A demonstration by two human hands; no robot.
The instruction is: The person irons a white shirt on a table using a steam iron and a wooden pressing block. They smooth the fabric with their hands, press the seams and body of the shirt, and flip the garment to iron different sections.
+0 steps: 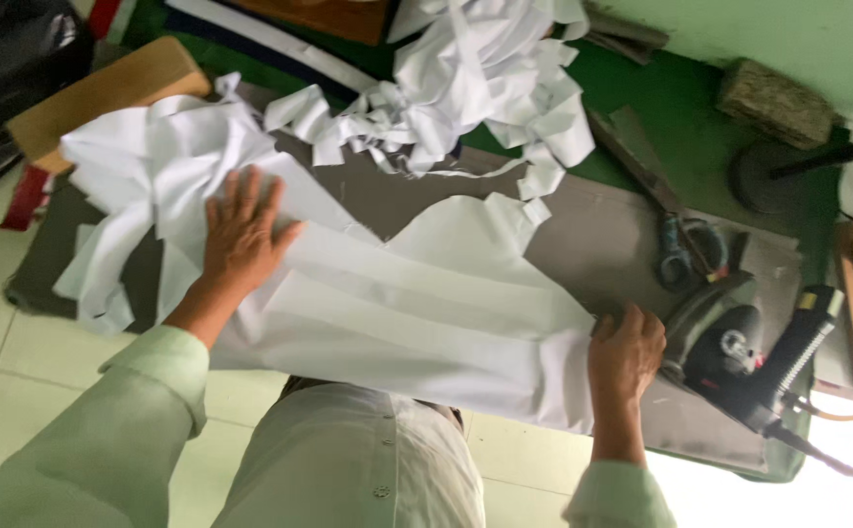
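A white fabric piece (426, 303) lies spread on the grey padded ironing board (602, 235). My left hand (242, 230) rests flat on its left part, fingers apart, pressing the cloth down. My right hand (625, 350) pinches the right edge of the same white piece near the board's front. A black electric iron (729, 354) stands just to the right of my right hand.
A heap of white fabric strips (485, 73) lies at the back of the board. Scissors (688, 249) sit behind the iron. A green surface (680, 108) with a brown block (776, 103) lies beyond. A wooden edge (104, 93) is at the left; tiled floor below.
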